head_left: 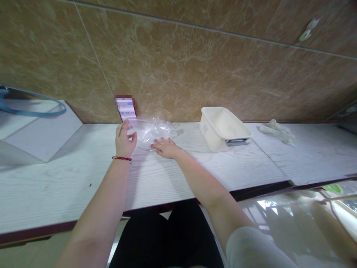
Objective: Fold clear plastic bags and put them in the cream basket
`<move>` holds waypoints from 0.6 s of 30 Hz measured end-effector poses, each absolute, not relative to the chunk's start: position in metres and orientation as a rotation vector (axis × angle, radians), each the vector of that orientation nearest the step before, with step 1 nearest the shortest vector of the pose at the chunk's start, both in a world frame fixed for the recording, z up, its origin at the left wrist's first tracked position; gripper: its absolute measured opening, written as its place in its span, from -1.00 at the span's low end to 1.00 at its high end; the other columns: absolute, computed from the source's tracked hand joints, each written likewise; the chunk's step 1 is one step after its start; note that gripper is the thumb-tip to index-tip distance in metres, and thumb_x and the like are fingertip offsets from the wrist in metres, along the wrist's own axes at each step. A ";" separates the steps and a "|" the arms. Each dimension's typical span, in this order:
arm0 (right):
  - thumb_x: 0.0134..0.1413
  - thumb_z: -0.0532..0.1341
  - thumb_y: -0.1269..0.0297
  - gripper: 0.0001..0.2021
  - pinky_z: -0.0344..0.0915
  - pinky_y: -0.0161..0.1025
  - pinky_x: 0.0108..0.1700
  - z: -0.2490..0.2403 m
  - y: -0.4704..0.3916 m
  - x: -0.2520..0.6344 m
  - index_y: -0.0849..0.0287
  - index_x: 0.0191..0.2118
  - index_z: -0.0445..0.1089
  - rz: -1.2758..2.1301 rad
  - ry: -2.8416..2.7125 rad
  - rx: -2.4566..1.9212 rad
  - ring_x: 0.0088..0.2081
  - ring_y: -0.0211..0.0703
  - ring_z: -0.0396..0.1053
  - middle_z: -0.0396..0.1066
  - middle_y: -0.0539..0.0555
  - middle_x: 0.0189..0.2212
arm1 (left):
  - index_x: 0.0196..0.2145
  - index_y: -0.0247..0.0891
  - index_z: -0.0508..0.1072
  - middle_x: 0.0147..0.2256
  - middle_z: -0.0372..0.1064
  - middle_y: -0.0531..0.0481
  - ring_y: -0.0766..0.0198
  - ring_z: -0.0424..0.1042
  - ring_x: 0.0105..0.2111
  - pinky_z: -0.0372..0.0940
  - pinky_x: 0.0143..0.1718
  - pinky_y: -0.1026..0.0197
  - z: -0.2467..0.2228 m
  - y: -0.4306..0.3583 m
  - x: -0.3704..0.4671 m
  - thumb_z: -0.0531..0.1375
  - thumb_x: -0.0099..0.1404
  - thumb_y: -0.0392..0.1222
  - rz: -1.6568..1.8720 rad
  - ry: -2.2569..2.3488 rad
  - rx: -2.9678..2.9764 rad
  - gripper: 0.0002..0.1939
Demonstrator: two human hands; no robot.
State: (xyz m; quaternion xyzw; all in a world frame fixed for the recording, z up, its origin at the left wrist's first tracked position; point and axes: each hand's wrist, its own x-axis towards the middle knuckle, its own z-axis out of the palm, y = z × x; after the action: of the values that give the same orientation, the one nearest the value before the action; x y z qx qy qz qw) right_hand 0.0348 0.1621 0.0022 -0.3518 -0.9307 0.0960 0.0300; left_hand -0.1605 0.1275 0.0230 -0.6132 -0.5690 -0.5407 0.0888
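Note:
A clear plastic bag (149,131) lies crinkled and shiny on the white wood-grain counter, close to the wall. At its left end is my left hand (125,142), wearing a red beaded bracelet (121,158). Its fingers curl at the bag's upper left corner, and the thumb bends inward along the edge. My right hand (166,147) rests palm down on the lower right part of the bag, fingers spread. Whatever the bag may contain cannot be made out. Just behind the bag, a dark-red-edged card or phone-like item (126,107) leans against the wall, partly blurred.
A cream plastic bin (213,136) with a grey handle stands right of my hands. Farther right lies a crumpled whitish plastic piece (276,131). A white box (47,136) with a blue strap (33,112) sits at left. The brown tiled wall (178,70) closes off the back.

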 end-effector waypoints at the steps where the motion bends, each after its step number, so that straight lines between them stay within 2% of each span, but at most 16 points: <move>1: 0.16 -0.16 0.09 -0.58 -0.24 0.19 0.14 0.002 0.162 0.035 -0.13 0.14 -0.01 0.302 -2.867 -1.081 0.21 0.05 -0.21 -0.15 -0.09 0.21 | 0.11 -0.21 0.08 0.04 0.06 -0.23 0.21 0.33 -0.15 0.38 -0.33 0.27 0.023 0.127 -0.163 0.12 0.07 -0.29 -1.604 -1.696 -1.816 -0.38; 9: 0.16 -0.17 0.08 -0.57 -0.26 0.20 0.14 0.000 0.164 0.034 -0.17 0.15 -0.04 0.325 -2.865 -1.081 0.21 0.06 -0.21 -0.17 -0.11 0.22 | 0.14 -0.19 0.02 0.05 0.02 -0.29 0.12 0.35 -0.16 0.40 -0.35 0.16 0.031 0.119 -0.178 0.12 0.09 -0.29 -1.572 -1.645 -1.723 -0.35; 13: 0.16 -0.17 0.08 -0.57 -0.26 0.20 0.14 0.001 0.163 0.035 -0.16 0.15 -0.03 0.323 -2.863 -1.075 0.21 0.06 -0.22 -0.16 -0.10 0.21 | 0.15 -0.19 -0.01 0.06 0.00 -0.29 0.12 0.34 -0.14 0.40 -0.34 0.18 0.036 0.115 -0.178 0.12 0.09 -0.30 -1.572 -1.620 -1.674 -0.33; 18: 0.16 -0.17 0.08 -0.57 -0.29 0.20 0.14 0.002 0.163 0.035 -0.14 0.15 -0.03 0.320 -2.869 -1.074 0.22 0.05 -0.23 -0.16 -0.09 0.22 | 0.14 -0.40 -0.03 0.08 -0.04 -0.38 0.16 0.31 -0.11 0.39 -0.36 0.25 0.040 0.112 -0.183 0.13 0.07 -0.35 -1.624 -1.638 -1.487 -0.31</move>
State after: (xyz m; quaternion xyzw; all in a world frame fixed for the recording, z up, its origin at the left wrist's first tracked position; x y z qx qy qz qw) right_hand 0.0348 0.1628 0.0021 -0.3484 -0.9310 0.1039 0.0309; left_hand -0.1826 0.1115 0.0405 -0.5313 -0.5851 -0.5801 0.1972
